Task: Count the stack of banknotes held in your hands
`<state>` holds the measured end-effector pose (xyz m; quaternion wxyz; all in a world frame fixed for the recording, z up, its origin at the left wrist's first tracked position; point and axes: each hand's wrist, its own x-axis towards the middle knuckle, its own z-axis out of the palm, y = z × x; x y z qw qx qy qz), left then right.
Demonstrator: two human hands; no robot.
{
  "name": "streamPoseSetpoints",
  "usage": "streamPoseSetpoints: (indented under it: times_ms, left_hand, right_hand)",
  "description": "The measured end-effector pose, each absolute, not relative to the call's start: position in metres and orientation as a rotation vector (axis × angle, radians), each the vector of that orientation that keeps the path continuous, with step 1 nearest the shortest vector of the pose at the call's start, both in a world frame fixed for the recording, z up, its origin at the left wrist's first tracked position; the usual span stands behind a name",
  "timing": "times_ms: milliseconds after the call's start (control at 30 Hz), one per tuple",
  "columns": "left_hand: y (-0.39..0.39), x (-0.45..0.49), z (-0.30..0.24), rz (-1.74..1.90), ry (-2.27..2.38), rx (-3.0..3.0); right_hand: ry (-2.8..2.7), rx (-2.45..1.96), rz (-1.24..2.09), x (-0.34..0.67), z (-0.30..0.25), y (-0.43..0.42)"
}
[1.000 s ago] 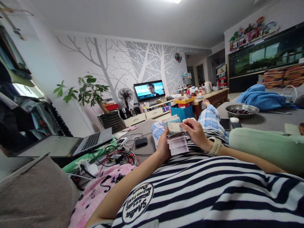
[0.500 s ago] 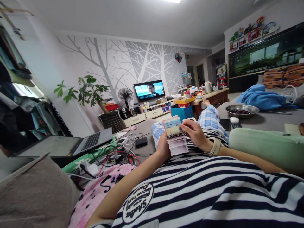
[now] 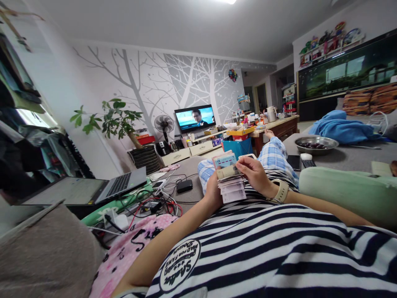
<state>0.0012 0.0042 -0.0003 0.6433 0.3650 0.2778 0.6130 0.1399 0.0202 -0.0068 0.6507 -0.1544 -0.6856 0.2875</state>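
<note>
A fanned stack of banknotes (image 3: 232, 188) lies over my lap, with pale purple-pink notes hanging at its lower end. My left hand (image 3: 213, 191) is closed round the stack's left side, its fingers mostly hidden behind it. Above the pale notes, a brownish banknote (image 3: 226, 172) has its right edge pinched between the thumb and finger of my right hand (image 3: 253, 171). A light blue slip (image 3: 226, 161) and a pinkish paper behind it stick up at the top of the stack. On my right wrist is a pale watch (image 3: 281, 191).
An open laptop (image 3: 119, 184), tangled cables and a black box (image 3: 185, 186) lie on the left. To the right are a green cushion (image 3: 344, 190), a remote (image 3: 309, 164) and a metal bowl (image 3: 316, 151) of dark fruit. A blue bin (image 3: 238, 147) stands beyond my legs.
The upper part of the brownish banknote has tipped slightly down towards me in my right fingers. Both hands have stayed almost in place.
</note>
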Motion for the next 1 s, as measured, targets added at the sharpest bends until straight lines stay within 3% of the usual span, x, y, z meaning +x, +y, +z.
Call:
streamPoseSetpoints:
  times_ms: [300,500,700,1000]
  left_hand:
    - [-0.003,0.002,0.008,1.345,0.649,0.744]
    - [0.002,0.004,0.007,1.45,0.693,0.724]
    - [0.005,-0.003,-0.002,1.366,0.614,0.851]
    - [-0.004,-0.003,0.001,1.396,0.678,0.87]
  right_hand:
    - [-1.58,-0.367,0.663,0.14,-0.005,0.016]
    - [-1.592,-0.337,0.853,0.14,-0.006,0.018]
    - [-1.454,-0.591,0.57,0.142,-0.007,0.029]
    - [-1.515,-0.662,0.542,0.142,-0.007,0.031]
